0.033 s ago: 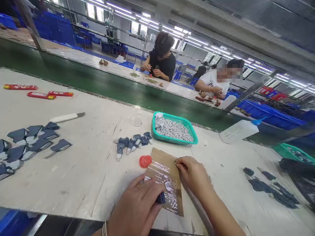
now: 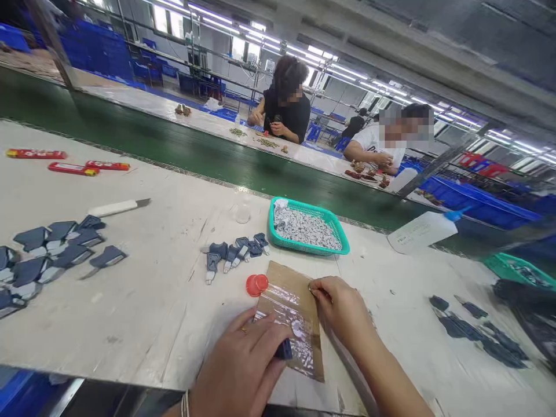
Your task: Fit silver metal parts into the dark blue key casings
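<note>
A piece of cardboard [image 2: 286, 301] with shiny clear tape across it lies on the table in front of me. My left hand [image 2: 247, 353] rests over its lower left part, closed around a dark blue plastic piece [image 2: 284, 350] that mostly hides under the fingers. At the cardboard's upper right edge, my right hand [image 2: 341, 301] has thumb and index finger pinched together. A small dark bit shows at those fingertips, too small to name. A red cap [image 2: 256, 284] touches the cardboard's left edge. Several dark blue and grey pieces [image 2: 237, 253] lie just beyond it.
Behind the cardboard stands a green basket [image 2: 271, 231] of small white pieces. Dark blue parts [image 2: 32, 269] and a white-handled knife [image 2: 115, 207] lie left, near red-wrapped sticks [image 2: 72, 168]. A white bottle [image 2: 423, 231] leans right. Dark parts [image 2: 478, 336] lie right. Two people sit across the green belt [image 2: 195, 150].
</note>
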A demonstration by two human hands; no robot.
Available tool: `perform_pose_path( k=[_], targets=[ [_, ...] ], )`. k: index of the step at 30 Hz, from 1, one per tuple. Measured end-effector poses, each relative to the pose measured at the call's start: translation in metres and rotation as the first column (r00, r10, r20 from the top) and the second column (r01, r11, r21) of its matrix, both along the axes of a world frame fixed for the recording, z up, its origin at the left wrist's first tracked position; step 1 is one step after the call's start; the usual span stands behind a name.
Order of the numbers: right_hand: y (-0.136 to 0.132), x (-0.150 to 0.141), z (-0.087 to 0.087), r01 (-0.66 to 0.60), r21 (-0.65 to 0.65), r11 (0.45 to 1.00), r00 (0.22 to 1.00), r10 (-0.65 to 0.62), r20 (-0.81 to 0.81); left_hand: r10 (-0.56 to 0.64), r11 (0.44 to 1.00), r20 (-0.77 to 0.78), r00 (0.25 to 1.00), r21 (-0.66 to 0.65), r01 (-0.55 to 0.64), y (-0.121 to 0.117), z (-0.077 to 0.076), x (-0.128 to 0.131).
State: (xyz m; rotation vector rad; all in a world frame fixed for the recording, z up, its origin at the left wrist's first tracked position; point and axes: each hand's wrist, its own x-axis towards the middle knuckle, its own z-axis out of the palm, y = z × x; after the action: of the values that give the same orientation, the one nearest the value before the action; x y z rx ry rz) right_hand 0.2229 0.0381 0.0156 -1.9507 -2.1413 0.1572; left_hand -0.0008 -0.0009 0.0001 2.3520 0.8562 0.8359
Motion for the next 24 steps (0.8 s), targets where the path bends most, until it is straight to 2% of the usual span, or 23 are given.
perform_pose_path(
  k=[8,12,15,19,22,24],
  targets=[
    [-0.006,0.003,0.003,-0.05,0.006,0.999,0.999,0.05,-0.017,-0.006,1.0,-0.005,1.0,-0.001,0.006,0.001,0.003,-0.001],
    [-0.007,0.008,0.003,0.007,0.045,0.999,0.998,-0.004,-0.057,0.004,0.999,0.027,1.0,-0.042,-0.003,0.001,0.0,-0.004],
    [-0.011,0.009,0.005,0.078,0.077,0.994,0.993,-0.07,-0.098,0.074,0.987,0.14,0.987,-0.15,-0.053,0.0,0.0,-0.008],
    [-0.022,0.01,0.01,0.188,0.099,0.977,0.963,-0.164,-0.216,0.219,0.916,0.345,0.913,-0.394,-0.071,-0.006,0.006,-0.012],
    [-0.036,0.011,0.013,0.237,0.062,0.969,0.932,-0.21,-0.295,0.29,0.84,0.445,0.847,-0.543,-0.002,-0.013,0.013,-0.014],
    [-0.045,0.011,0.013,0.235,0.085,0.968,0.92,-0.194,-0.34,0.315,0.787,0.481,0.818,-0.614,0.058,-0.016,0.016,-0.014]
  ],
)
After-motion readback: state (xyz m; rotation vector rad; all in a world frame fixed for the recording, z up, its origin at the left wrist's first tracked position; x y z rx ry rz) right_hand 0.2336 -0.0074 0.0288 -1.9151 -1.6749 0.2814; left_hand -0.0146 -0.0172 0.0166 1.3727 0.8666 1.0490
